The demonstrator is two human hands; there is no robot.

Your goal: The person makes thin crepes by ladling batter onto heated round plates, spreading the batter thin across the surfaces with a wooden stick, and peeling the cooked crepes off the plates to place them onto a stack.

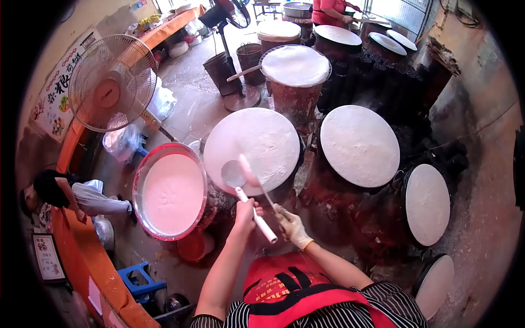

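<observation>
My bare left hand (246, 212) is closed round the thick white handle of a ladle (233, 174). The ladle's round grey head is over the near left part of a large round griddle (257, 139) coated with white batter. A work glove covers my right hand (292, 225), which grips the thin handle of a spreader (249, 170). Its pale blade, blurred by motion, is at the griddle's surface just right of the ladle. To the left stands a red-rimmed basin (170, 191) full of pinkish-white batter.
More batter-covered griddles (360, 146) (427, 205) curve round to my right. Behind is a stack of white sheets on a drum (295, 65). A standing fan (112, 85) and a blue stool (141, 280) are on the left. One person (93, 197) sits left; another (331, 12) works at the back.
</observation>
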